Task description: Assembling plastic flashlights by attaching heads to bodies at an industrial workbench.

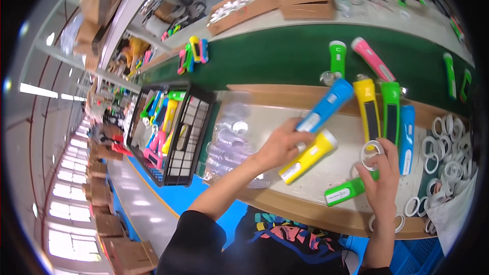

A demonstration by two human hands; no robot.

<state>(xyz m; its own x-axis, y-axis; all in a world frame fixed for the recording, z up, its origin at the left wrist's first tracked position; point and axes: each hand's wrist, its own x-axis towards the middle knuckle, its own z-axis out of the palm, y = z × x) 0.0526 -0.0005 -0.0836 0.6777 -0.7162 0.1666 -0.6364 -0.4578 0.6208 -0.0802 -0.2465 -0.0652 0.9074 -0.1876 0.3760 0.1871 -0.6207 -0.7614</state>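
Two blue flashlights (330, 101), two yellow flashlights (308, 158), two green flashlights (351, 192) in or over one tray (295, 211); one black crate (199, 92)

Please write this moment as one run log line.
left hand: blue flashlight held; right hand: white ring held; nearby: yellow flashlight, green flashlight

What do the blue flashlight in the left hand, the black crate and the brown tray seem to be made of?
Blue flashlight: probably smooth, satin plastic; even, bright colour with a faint sheen.
Black crate: likely rigid plastic, given its regular grid openings; finish hard to judge.
Brown tray: apparently matte cardboard, judging by its dull tan, thin walls.
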